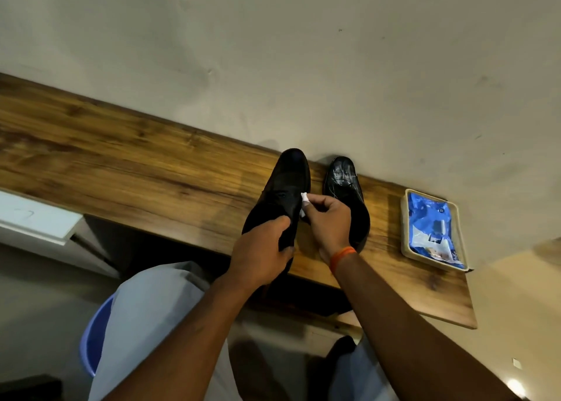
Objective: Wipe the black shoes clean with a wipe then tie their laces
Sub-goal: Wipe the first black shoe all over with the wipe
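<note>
Two black shoes are on the narrow wooden shelf [127,158] against the wall. My left hand [261,253] grips the heel end of the left shoe [285,182], toe pointing at the wall. My right hand [329,221] pinches a small white wipe [304,202] against that shoe's right side, near its lacing. The right shoe [344,176] stands just to the right, toe streaked with pale marks, its heel part hidden behind my right hand. An orange band circles my right wrist.
A cream tray [405,227] with a blue wipe packet [432,230] sits on the shelf's right end. A white ledge [33,218] juts out lower left. My knees in pale trousers and a blue plastic seat [94,340] are below the shelf.
</note>
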